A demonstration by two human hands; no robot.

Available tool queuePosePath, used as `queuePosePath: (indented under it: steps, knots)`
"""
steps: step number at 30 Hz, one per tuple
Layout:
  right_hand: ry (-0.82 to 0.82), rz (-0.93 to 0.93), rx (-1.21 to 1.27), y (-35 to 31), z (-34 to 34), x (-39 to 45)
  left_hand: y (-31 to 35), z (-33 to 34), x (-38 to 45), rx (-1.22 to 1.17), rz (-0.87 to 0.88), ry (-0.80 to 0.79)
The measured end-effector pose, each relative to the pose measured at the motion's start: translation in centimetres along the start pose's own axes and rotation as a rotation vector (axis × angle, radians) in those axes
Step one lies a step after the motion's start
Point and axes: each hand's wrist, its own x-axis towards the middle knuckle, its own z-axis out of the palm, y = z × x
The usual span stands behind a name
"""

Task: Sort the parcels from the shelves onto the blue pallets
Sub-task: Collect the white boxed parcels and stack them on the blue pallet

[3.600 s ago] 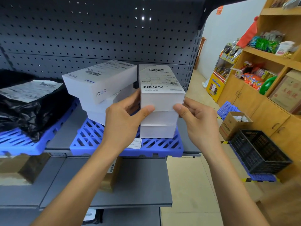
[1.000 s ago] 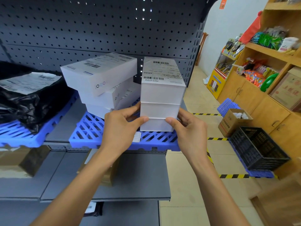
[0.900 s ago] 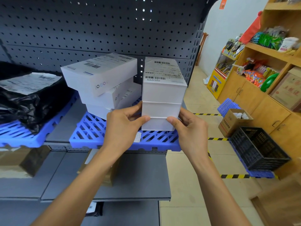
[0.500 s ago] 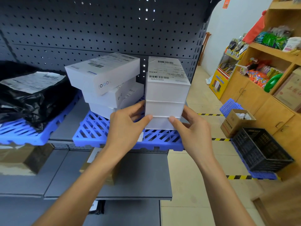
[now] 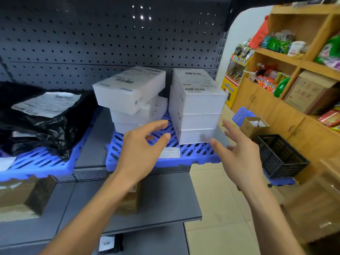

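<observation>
Hands beside stacked parcels on a blue pallet

At frame centre, left hand [image 5: 141, 144] and right hand [image 5: 237, 151] hover spread, each grip empty, flanking three white boxes [image 5: 197, 111] on the pallet [image 5: 195, 153].

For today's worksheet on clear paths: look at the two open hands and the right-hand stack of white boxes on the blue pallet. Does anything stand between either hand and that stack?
Nothing visible does. The left hand and right hand are open just in front of the stack of white boxes, with only bare blue pallet between.
</observation>
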Motion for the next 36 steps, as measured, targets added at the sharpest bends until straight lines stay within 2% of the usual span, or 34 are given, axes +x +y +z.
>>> queuePosePath:
  steps: [3,6,13,16,21,29,36]
  knots:
    - [0.114,-0.015,-0.030,-1.8,1.1,-2.0,-1.1,-2.8,-0.5,0.005,0.006,0.017]
    - [0.150,-0.051,-0.034,-3.8,3.1,-3.4,-2.2,-5.4,-0.6,0.001,0.025,0.060]
    - [0.091,-0.139,-0.112,-8.2,8.9,-4.3,-4.6,-10.3,-0.4,-0.089,0.002,0.077]
    - [0.005,-0.146,-0.162,-9.5,11.1,-4.0,-5.3,-11.6,0.0,-0.050,0.011,0.069]
    - [-0.107,-0.133,-0.190,-10.0,14.4,-2.7,-5.4,-12.0,1.0,-0.061,-0.018,0.001]
    - [-0.015,-0.068,-0.100,-10.6,15.6,-0.8,-5.6,-10.6,3.8,-0.089,-0.019,-0.043]
    - [-0.031,-0.049,-0.140,-9.9,16.4,0.8,-6.8,-8.9,5.7,-0.017,-0.015,-0.084]
